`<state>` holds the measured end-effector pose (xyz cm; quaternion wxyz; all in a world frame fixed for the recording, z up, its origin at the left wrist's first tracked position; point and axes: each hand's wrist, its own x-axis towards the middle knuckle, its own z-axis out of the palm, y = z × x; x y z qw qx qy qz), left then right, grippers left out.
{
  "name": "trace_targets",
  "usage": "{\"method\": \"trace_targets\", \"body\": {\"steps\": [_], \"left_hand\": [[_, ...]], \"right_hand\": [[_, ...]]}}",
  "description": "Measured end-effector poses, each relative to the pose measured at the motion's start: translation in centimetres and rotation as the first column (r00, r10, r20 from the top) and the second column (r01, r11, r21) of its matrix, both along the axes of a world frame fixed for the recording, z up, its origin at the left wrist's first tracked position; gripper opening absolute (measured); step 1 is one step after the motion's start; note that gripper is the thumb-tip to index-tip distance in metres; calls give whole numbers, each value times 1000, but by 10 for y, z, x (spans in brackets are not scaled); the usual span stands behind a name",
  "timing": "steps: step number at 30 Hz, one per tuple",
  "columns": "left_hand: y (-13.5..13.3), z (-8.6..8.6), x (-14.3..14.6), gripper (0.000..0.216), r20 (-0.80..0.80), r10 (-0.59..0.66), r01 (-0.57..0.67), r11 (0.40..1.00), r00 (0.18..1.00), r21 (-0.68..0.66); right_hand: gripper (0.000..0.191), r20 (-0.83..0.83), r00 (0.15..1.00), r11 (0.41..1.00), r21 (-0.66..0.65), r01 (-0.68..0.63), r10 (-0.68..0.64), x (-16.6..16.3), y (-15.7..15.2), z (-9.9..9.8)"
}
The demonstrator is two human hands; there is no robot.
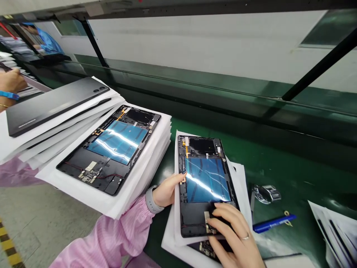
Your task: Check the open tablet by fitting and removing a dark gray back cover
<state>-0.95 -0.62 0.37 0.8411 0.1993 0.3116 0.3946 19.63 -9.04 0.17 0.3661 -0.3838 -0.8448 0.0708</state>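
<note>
Black and thin, the opened tablet (205, 186) looks stiff but fragile, so my left hand (166, 191) grips its edge while my right hand (234, 232) presses fingertips lightly on its lower end.

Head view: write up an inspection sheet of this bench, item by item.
Surface: green bench top, glossy, bare at the centre right.
Job's things: open tablet chassis with blue film, lying on white foam sheets; a second open chassis on a tall foam stack; a closed grey tablet on another stack.
Clutter: blue pen-like tool, metal clip, papers at the right edge.
Hands: left hand grips the chassis's left edge; right hand presses its lower end.
Cables: thin red wires inside both chassis.
Surroundings: black frame struts, white wall, another person's hand at far left.
</note>
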Motion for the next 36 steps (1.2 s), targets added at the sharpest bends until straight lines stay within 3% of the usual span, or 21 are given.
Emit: {"method": "trace_targets", "body": {"steps": [7, 17, 20, 22, 23, 25, 26, 28, 30, 32, 34, 36], "left_hand": [[-1, 3, 0, 39, 26, -35, 34, 999, 999, 17], [0, 5, 0, 36, 20, -8, 8, 1000, 1000, -3], [2, 4, -2, 29, 3, 3, -3, 1000, 1000, -22], [3, 4, -4, 27, -12, -10, 10, 1000, 1000, -23], [3, 4, -4, 27, -16, -19, 19, 1000, 1000, -19], [2, 5, -5, 28, -18, -39, 38, 999, 999, -13], [1, 5, -5, 27, -20, -45, 44, 999, 999, -10], [-1, 5, -5, 25, -37, -55, 55, 998, 998, 1], [-3, 4, -6, 25, -64, -83, 84, 996, 994, 5], [-5, 3, -8, 26, -82, -114, 115, 993, 990, 5], [-5, 1, -9, 25, -88, -127, 127, 992, 988, 0], [-5, 1, -10, 23, -84, -134, 134, 991, 987, -4]], "right_hand": [[23, 14, 1000, 996, -82, -23, 24, 4, 1, 3], [9, 86, 996, 999, -3, 32, -31, 4, 4, 7], [14, -6, 998, 998, -10, 70, -70, 12, 1, 9], [14, -144, 972, 982, -65, 178, -186, 20, -1, 9], [15, -231, 929, 955, -139, 262, -288, 25, -1, 8], [22, -378, 764, 839, -384, 385, -524, 33, 0, 7], [28, -413, 667, 759, -534, 373, -620, 36, 1, 6], [42, -443, 536, 611, -770, 183, -718, 39, 5, 7], [49, -468, 510, 512, -857, -61, -722, 36, 7, 12], [50, -501, 495, 454, -863, -222, -710, 30, 6, 18], [47, -503, 461, 433, -864, -257, -731, 24, 3, 23], [44, -477, 430, 428, -879, -212, -767, 20, -1, 24]]}}
